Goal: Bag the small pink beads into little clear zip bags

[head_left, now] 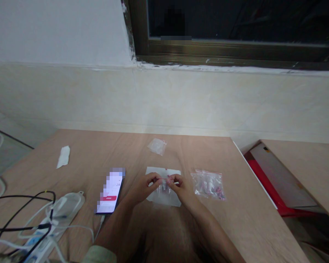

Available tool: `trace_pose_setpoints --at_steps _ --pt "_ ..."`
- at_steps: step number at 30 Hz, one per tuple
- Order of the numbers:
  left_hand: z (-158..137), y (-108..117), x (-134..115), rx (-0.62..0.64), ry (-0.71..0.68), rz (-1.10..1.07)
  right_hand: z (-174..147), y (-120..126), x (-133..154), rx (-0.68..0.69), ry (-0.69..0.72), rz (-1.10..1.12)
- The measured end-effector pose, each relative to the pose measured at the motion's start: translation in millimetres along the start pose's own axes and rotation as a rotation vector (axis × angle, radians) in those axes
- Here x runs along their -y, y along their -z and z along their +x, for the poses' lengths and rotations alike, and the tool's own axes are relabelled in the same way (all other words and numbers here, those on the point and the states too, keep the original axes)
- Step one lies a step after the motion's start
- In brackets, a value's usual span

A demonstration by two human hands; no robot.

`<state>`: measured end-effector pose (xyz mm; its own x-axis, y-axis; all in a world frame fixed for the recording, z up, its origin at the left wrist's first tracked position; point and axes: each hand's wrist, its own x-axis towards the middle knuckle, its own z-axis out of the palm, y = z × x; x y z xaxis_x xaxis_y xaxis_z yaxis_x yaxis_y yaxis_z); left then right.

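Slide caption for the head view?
Left hand and right hand pinch a small clear bag over a white sheet, between phone and more bags.

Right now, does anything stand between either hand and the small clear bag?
Nothing visible does: the left hand and right hand both pinch the small clear bag near its top edge, above the white sheet.

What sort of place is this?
Probably a room at home rather than a workshop, though I can't be certain: a wood-look table sits below a window, and a personal phone shares it with small clear bags.
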<state>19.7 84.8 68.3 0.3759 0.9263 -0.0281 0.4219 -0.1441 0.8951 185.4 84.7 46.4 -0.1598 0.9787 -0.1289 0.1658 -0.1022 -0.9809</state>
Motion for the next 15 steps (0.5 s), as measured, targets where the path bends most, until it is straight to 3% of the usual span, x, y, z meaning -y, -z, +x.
trace_pose_setpoints --at_steps 6,11,15 --pt "-2 -4 8 0.016 0.039 -0.052 1 2 -12 -0.031 -0.049 0.132" --pt "-7 -4 18 -0.072 0.096 -0.126 -2 2 -12 -0.038 -0.092 0.145" --pt "-10 -4 18 -0.045 0.113 -0.182 -7 4 -13 -0.027 -0.131 0.247"
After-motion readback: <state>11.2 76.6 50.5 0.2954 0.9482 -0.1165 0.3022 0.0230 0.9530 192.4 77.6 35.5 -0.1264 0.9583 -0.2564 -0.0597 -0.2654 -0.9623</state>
